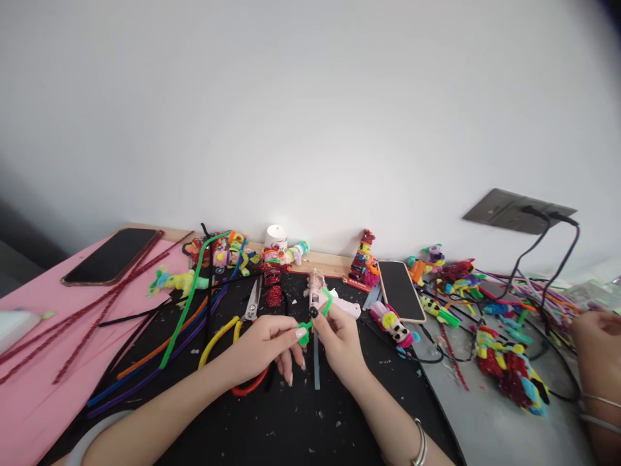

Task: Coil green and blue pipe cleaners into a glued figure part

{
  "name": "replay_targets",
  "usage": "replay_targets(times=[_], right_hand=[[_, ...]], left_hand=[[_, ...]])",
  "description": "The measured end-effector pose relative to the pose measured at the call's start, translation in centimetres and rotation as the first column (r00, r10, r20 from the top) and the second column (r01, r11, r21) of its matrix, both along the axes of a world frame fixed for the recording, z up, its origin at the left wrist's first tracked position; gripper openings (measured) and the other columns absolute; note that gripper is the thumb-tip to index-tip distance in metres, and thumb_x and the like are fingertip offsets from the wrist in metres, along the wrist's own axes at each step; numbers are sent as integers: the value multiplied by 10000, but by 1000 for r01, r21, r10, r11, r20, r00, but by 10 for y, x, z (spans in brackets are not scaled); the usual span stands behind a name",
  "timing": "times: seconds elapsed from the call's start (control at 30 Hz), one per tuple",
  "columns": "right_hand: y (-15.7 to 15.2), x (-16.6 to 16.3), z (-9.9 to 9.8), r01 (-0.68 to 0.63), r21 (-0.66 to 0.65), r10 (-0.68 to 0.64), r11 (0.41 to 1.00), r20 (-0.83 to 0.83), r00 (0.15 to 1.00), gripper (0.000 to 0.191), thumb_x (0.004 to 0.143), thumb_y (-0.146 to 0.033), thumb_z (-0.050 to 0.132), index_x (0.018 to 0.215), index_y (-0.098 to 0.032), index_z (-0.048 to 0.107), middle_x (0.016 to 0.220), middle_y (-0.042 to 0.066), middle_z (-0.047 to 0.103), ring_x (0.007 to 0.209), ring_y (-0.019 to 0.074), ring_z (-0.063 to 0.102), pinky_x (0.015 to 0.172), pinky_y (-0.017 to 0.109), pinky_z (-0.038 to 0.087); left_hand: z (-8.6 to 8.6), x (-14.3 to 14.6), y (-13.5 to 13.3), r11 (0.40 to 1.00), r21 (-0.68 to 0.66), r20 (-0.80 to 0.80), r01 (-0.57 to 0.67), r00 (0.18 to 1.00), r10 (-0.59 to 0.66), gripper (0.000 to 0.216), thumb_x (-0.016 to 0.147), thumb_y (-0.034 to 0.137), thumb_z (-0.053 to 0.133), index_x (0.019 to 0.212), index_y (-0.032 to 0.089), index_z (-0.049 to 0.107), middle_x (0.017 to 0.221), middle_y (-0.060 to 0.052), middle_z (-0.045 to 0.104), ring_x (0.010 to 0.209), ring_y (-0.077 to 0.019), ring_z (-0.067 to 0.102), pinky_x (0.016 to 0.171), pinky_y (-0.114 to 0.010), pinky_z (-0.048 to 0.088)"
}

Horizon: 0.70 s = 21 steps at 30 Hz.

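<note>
Green pipe cleaner (328, 302) was pinched by left hand (264, 346) and right hand (340, 340), fingertips closed, two phones (112, 257) and one unreadable red label (358, 285) lying farther off.

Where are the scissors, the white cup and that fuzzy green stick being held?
Scissors (250, 312): head view, near the pivot.
White cup (276, 239): head view, on its side.
Held green pipe cleaner (330, 300): head view, on its bend.

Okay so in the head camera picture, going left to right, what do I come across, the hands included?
Brown-edged phone, scissors' yellow handle, left hand, right hand, pale-edged phone, wall socket plate.
</note>
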State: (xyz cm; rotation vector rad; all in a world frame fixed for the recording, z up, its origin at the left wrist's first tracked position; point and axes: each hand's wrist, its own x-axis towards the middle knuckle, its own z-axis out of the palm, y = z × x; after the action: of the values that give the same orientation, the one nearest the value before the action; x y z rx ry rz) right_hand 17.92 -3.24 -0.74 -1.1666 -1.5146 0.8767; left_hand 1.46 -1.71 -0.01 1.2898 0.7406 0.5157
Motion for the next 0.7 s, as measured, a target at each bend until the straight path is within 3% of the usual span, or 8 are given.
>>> replay_targets(times=[0.13, 0.47, 0.7], right_hand=[[2, 1, 0, 86, -65, -90, 994, -55, 994, 304, 875, -374, 489, 646, -182, 430, 557, -56, 341, 487, 89, 283, 448, 221, 237], [0, -2, -5, 54, -72, -57, 996, -33, 998, 314, 867, -393, 496, 643, -183, 433, 552, -56, 346, 489, 91, 297, 456, 225, 250], [2, -2, -2, 110, -91, -116, 990, -63, 991, 329, 842, -408, 520, 619, -186, 426, 537, -50, 379, 483, 96, 317, 452, 226, 267]], left_hand=[[4, -1, 0, 1000, -10, 44, -13, 999, 13, 300, 862, 415, 481, 758, 141, 544, 699, -18, 659, 501, -121, 645, 471, -191, 433], [7, -1, -1, 993, 70, 4, -95, 995, 95, 307, 872, 387, 463, 716, 137, 549, 636, -13, 641, 485, -129, 635, 498, -218, 462], [6, 0, 0, 995, 68, 24, -76, 997, 75, 229, 847, 369, 509, 862, 147, 565, 840, -47, 681, 564, -146, 668, 542, -241, 500]])
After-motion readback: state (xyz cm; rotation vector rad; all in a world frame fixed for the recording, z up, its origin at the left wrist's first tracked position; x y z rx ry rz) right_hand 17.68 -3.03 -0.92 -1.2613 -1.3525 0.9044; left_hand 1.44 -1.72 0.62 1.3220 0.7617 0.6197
